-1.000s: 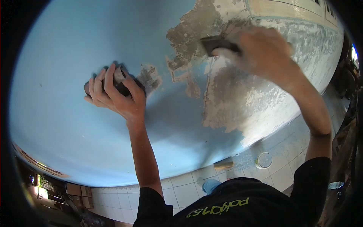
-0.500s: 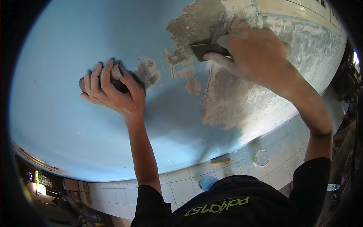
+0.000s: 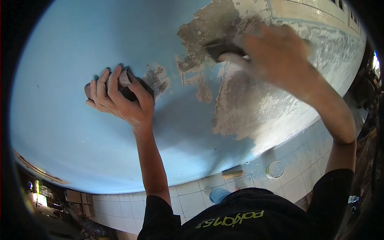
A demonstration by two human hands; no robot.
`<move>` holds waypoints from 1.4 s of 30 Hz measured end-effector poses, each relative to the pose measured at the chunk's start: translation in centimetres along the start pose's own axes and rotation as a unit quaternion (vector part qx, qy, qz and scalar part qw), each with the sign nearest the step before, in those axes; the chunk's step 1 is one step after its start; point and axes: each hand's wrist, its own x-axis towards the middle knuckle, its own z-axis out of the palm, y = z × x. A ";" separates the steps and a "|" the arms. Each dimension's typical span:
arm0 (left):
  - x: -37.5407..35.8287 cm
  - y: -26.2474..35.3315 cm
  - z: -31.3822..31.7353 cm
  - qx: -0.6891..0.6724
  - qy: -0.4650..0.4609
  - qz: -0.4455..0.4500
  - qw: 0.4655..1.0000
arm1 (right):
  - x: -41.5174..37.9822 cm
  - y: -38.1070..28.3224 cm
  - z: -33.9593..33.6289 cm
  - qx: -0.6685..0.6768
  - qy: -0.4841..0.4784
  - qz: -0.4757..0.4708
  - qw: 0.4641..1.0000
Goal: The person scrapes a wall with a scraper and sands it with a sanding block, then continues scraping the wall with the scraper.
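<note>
My left hand (image 3: 122,98) presses against the blue wall (image 3: 88,152), its fingers curled over a curled, brownish sheet that looks like sandpaper (image 3: 125,78). A small rough grey patch of bare wall lies just right of it. Higher up on the right, my right hand (image 3: 276,56) is closed around a dark, flat-bladed scraper (image 3: 219,49). The blade lies at the stripped, grey-brown patch (image 3: 208,26) where the blue paint is gone. Motion smears this hand, and its fingers cover most of the scraper's handle.
Below the wall runs a white tiled floor (image 3: 192,200) with dust on it. A round white tub (image 3: 275,170) and a short wooden piece (image 3: 233,175) sit near the wall's foot. Cartons (image 3: 74,196) stand at lower left. A pale-framed panel (image 3: 308,12) borders the wall at upper right.
My right hand and forearm have shifted slightly right, and the hand is now blurred, with the scraper still in it. My left hand stays in place on the wall.
</note>
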 end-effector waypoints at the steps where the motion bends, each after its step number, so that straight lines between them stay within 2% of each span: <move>1: -0.1 0.0 -0.1 -0.002 -0.001 -0.001 1.000 | -0.1 -0.3 0.0 -0.001 -0.002 0.001 1.000; 4: 0.1 -0.4 0.2 -0.005 0.013 0.011 1.000 | -0.1 -0.3 0.7 -0.004 0.005 -0.046 0.999; 6: -0.1 -0.5 0.0 -0.021 0.009 0.020 1.000 | -0.4 0.6 1.2 0.015 0.101 -0.028 0.994; 10: -0.1 -0.1 -0.2 -0.012 -0.003 0.011 1.000 | -0.4 -0.4 0.8 0.007 0.035 0.023 0.999; 12: 0.0 0.2 0.0 -0.006 0.007 0.002 1.000 | -0.5 -0.9 1.1 0.007 0.067 -0.018 0.998; 16: 0.0 -0.5 0.1 -0.026 0.019 0.015 0.999 | -0.4 0.5 1.6 0.033 0.078 -0.009 0.996; 18: 0.0 -0.3 0.2 -0.026 0.023 0.022 0.999 | -0.5 0.2 2.0 0.031 0.115 -0.001 0.993; 22: -0.2 -0.2 0.1 -0.025 0.019 0.002 1.000 | -0.5 -0.3 1.8 0.031 0.111 -0.018 0.993; 24: -0.2 -0.2 0.0 -0.033 0.013 0.003 0.999 | -0.6 0.3 1.8 0.079 0.072 0.036 0.994; 25: -0.2 -0.2 0.0 -0.024 0.015 -0.009 1.000 | -0.4 -0.1 1.5 0.073 0.070 0.023 0.995; 27: -0.3 0.1 0.0 -0.056 0.017 -0.011 0.998 | -0.4 -1.0 0.7 0.083 -0.002 0.096 0.992; 28: -0.5 0.1 0.0 -0.054 0.016 -0.024 0.998 | -0.3 -1.2 1.0 0.075 -0.008 0.088 0.993; 30: -0.8 0.0 0.1 -0.056 0.011 -0.028 0.998 | -0.2 -1.3 2.3 0.031 0.095 0.014 0.995; 31: -0.7 -0.2 0.2 -0.058 0.016 -0.032 0.998 | -0.1 -1.1 2.0 0.024 0.096 0.013 0.995; 33: -1.0 -0.2 0.0 -0.060 0.005 -0.025 0.998 | -0.4 -0.6 1.1 0.088 0.005 0.097 0.991; 37: -1.2 -0.2 0.0 -0.066 0.003 -0.036 0.997 | -0.3 -1.4 1.5 0.091 0.017 0.102 0.990; 40: -1.1 -0.2 0.3 -0.085 0.037 -0.023 0.995 | 0.0 -2.4 1.7 0.075 0.044 0.056 0.995; 42: -1.2 -0.5 0.0 -0.076 0.014 -0.017 0.997 | -0.5 -1.3 1.8 0.095 0.041 0.090 0.991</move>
